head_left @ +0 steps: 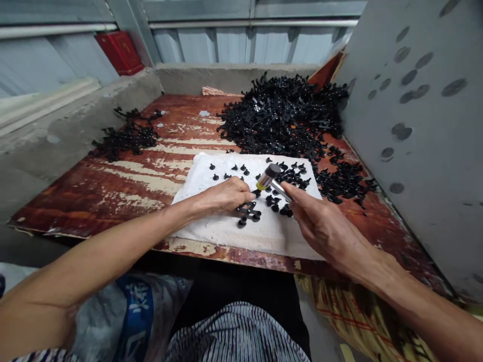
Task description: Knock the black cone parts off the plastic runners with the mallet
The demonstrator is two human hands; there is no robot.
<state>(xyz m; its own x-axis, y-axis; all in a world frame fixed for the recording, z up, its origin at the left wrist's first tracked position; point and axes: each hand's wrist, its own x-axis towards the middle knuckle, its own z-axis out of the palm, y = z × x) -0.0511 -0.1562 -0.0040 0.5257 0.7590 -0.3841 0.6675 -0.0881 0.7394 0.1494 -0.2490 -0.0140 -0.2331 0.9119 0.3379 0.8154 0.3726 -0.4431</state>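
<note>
1 small heap of black parts (126, 136) lies on the left side of the worktop (75, 191), whose reddish-brown surface is worn through in pale streaks. Behind this heap, a red box (119, 53) sits on the grey ledge (132, 88) bordering the worktop. Below the worktop's front edge at left is a white bag (101, 317) with blue printing.

The left hand (228, 195) extends over the white pad (219, 234), its fingers drawn in narrow and pinching a black linked part (248, 206). This part is located on the pad, near the pad's center, with round knobs beside it. Several loose black pieces (243, 167) stand apart from each other on the pad beyond the left hand.

The hammer (267, 177) has a head with a black upper face and a yellow lower face; the lower face is directed down beside the left fingertips. Contact with the part cannot be determined. The right hand (313, 216) is closed around the hammer's metal handle.

Behind the pad is a large heap (283, 115) of similar black parts, with a looser spread (345, 178) at its right. A yellow sack (335, 306) is located below. The grey panel (411, 146), marked with dark round spots, stands at far right.
</note>
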